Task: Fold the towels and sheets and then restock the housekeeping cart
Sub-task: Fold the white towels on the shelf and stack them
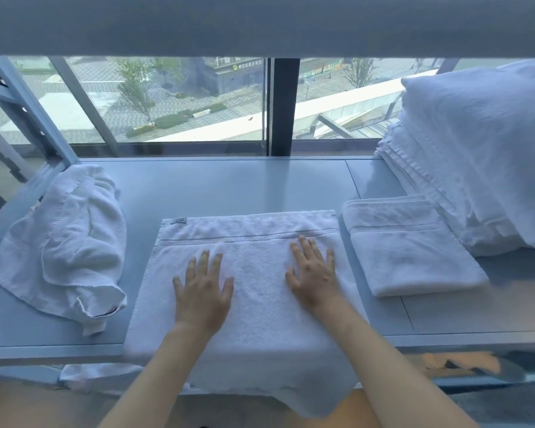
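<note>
Left hand [202, 291]: flat, palm down, fingers straight and spread, pressing on the white towel [254, 304]; grasping nothing.
Right hand [314, 273]: flat, palm down, fingers extended, pressing on the same towel at 3 o'clock of the left hand; grasping nothing.
White towel: spread at the centre of the bench [229, 183]; near edge hangs over the bench front at 6 o'clock; woven band and small label [178, 221] along the far edge at 12 o'clock.
Folded towel [408, 248]: lies flat at 3 o'clock of the white towel, just beside it, not overlapping.
Linen stack [476, 156]: piled white linen at 2 o'clock, touching the far side of the folded towel.
Crumpled towel [65, 248]: unfolded heap at 9 o'clock, near the bench's left edge.
Window [173, 100]: behind the bench at 12 o'clock; street and trees visible below.
Frame upright [25, 109]: slanted metal member at 10 o'clock.
</note>
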Demonstrator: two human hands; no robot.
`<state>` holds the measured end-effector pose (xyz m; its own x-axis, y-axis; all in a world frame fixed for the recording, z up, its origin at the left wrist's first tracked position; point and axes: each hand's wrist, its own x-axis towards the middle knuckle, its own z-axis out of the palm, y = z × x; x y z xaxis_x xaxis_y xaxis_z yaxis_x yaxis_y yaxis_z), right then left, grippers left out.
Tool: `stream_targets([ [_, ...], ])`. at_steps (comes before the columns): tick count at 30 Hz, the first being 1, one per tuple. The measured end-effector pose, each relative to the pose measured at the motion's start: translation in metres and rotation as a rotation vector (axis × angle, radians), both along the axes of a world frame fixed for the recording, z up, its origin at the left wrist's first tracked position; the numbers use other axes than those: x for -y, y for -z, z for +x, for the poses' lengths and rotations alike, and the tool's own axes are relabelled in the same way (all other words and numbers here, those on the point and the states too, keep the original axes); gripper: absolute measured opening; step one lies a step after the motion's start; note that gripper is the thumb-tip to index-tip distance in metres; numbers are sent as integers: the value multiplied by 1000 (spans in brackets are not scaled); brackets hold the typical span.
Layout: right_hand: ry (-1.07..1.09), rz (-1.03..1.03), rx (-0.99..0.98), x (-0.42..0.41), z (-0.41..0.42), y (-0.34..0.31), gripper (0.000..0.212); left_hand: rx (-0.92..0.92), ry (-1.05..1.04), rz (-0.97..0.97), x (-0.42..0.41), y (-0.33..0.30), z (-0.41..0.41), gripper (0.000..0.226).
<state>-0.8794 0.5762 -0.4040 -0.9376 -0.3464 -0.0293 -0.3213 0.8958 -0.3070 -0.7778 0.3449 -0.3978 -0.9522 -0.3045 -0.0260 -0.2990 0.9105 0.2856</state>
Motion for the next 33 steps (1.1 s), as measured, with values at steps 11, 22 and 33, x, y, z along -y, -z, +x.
stream_targets([
  [11,-3,35,-79,-39,122,13,74,14,80,-35,12,12,90,79],
  [22,-86,42,-61,-51,147,-2,72,-5,112,-6,-8,14,103,83],
  [33,62,65,-10,-54,124,7,79,32,80,3,-19,16,105,76],
])
